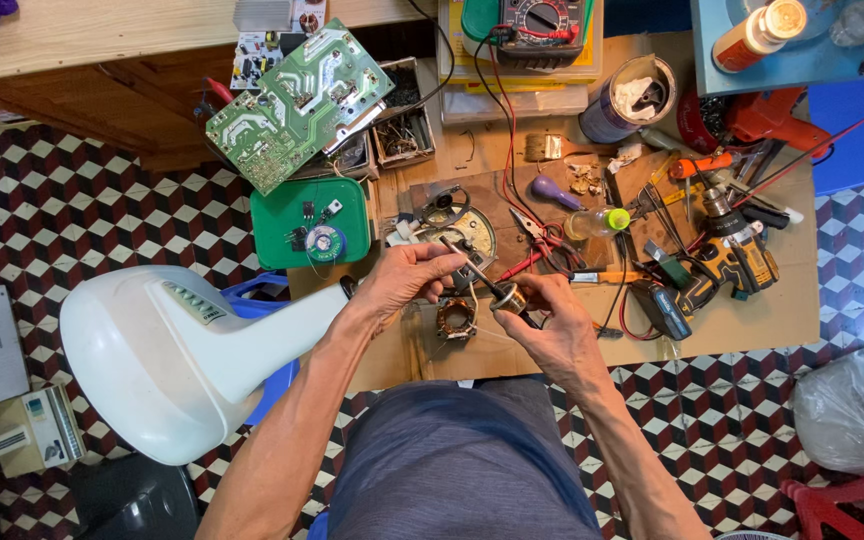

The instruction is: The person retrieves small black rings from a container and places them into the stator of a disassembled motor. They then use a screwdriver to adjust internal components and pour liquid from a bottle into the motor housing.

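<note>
**Both hands gripping a motor rotor over the bench**

Head view: the left hand (407,280) is pinching the upper end of a thin metal shaft, fingers closed around it. The right hand (542,320) is clasping the rotor (508,298) on that same shaft, just above a copper-wound stator (455,318) lying on the cardboard-covered bench (752,320). A white fan base (167,355) is sitting left, red pliers (537,240) lying beyond.
</note>
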